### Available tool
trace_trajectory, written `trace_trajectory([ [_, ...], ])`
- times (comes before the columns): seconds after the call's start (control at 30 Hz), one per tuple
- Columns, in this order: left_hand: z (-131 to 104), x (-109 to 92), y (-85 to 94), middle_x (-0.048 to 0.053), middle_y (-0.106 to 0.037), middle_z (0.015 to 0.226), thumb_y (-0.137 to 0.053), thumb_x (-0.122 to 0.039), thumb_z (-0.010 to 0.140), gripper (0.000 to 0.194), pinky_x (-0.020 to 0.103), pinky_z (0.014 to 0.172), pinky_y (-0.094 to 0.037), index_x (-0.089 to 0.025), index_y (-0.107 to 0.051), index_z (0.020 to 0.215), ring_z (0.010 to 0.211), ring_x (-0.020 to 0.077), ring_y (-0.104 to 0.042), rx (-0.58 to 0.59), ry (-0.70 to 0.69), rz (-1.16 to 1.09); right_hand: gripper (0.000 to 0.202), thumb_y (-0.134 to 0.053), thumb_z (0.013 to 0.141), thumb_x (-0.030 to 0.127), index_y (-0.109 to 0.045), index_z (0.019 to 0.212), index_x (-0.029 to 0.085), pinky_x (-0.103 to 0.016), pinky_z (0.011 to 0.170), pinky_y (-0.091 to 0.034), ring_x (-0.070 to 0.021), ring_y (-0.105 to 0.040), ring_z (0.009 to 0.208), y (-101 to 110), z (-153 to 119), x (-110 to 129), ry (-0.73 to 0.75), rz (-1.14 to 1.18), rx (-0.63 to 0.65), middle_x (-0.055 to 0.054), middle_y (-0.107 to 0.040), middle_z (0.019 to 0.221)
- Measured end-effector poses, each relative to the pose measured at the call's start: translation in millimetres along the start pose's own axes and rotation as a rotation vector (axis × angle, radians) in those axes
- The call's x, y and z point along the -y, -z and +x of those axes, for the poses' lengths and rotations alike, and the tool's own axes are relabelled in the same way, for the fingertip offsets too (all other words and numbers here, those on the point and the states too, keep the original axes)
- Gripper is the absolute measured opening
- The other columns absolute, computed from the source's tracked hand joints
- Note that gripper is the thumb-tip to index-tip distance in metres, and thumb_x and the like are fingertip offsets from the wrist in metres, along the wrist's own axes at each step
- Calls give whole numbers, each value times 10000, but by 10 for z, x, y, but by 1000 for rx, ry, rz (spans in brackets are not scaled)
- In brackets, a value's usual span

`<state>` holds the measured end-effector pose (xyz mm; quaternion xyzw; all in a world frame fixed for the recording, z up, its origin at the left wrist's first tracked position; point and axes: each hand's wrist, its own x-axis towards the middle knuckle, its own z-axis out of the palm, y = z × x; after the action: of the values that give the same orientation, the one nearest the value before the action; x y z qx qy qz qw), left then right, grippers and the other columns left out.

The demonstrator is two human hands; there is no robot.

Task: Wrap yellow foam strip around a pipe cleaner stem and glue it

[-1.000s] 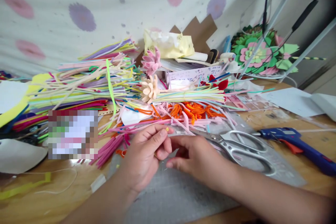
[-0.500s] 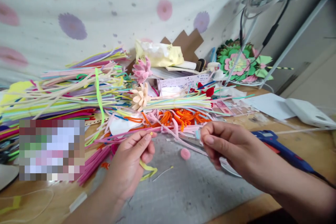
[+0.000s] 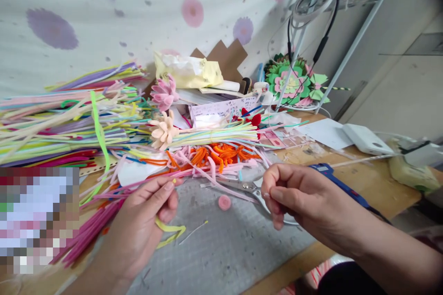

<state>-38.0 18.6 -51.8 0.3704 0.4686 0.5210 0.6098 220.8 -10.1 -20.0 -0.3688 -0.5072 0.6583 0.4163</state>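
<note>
My left hand (image 3: 147, 212) is closed in a pinch, with a small yellow tip showing at its fingertips. A flat, fuzzy yellow strip (image 3: 173, 236), like a chenille stem, trails from under that hand onto the grey mat (image 3: 200, 267). Thumb and forefinger of my right hand (image 3: 290, 196) are pressed together; anything between them is too small to make out. Scissors (image 3: 247, 186) lie partly hidden behind the right hand. Between the hands rests a round pink coil (image 3: 224, 202), and a thin wire (image 3: 194, 233) lies near the yellow strip.
Heaps of coloured chenille stems (image 3: 69, 120) fill the left side. Orange stems (image 3: 221, 154), a pink flower (image 3: 164, 93) and a cream flower (image 3: 162, 130) lie behind the mat. A blue glue gun (image 3: 341, 184) is beyond my right wrist. A white box (image 3: 367, 138) sits at the right.
The view has swung to the right, so the table things appear further left. Both hands keep their pinches and are slightly further apart. More of the scissors shows.
</note>
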Motion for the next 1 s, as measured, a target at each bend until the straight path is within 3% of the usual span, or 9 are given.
trace_trajectory([
  [0.27,12,8,20,-43,-518,523,-725,-279,730,196,145,424,-314,-155,-611,630,456,52,-360,30,-13,10,67,-587,844,179,-569,784,154,-218,622,-419,-92,-540,627,36,-5,-16,13,-25,-5,13,-570,680],
  [0.47,-3,-1,24,-42,-517,516,-725,-275,727,165,142,424,-307,-159,-631,657,455,52,-353,27,0,4,114,-669,762,118,-570,757,175,-207,575,-345,-89,-491,650,23,30,-42,54,-66,-71,27,-552,698],
  [0.77,-4,-2,4,-35,-524,520,-739,-278,710,172,140,423,-313,-157,-634,647,461,56,-362,23,14,5,179,-777,697,227,-619,762,170,-209,558,-337,-91,-509,633,43,-8,-51,7,12,-81,20,-576,689],
  [1.0,16,3,8,-38,-520,521,-741,-272,704,170,136,423,-311,-152,-633,652,458,50,-362,24,-1,6,119,-710,777,230,-617,739,166,-199,581,-378,-78,-511,611,62,34,-78,-17,-86,-130,23,-598,652],
])
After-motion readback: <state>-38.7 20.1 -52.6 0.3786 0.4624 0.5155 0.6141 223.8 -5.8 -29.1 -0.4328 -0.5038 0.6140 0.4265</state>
